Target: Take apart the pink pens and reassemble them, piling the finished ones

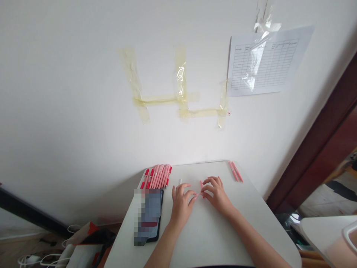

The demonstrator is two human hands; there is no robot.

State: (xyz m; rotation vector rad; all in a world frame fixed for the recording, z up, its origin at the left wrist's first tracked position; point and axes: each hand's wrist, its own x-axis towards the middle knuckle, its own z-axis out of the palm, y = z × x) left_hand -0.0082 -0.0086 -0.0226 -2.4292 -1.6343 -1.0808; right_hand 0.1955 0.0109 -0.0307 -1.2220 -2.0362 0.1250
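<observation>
My left hand [182, 201] and my right hand [216, 193] meet over the middle of a small white table [206, 234]. Both pinch a thin pink pen [199, 194] between their fingertips, one hand at each end. A short pink piece, perhaps a cap [201, 184], sticks up beside my right fingers. A small white piece [180, 181] lies just beyond my left hand.
A row of several pink and red pens [157, 176] lies at the table's far left. Two pink pens [235, 171] lie at the far right edge. A dark tablet [149, 217] rests on the left side. A white wall with tape and a taped sheet [264, 63] stands behind.
</observation>
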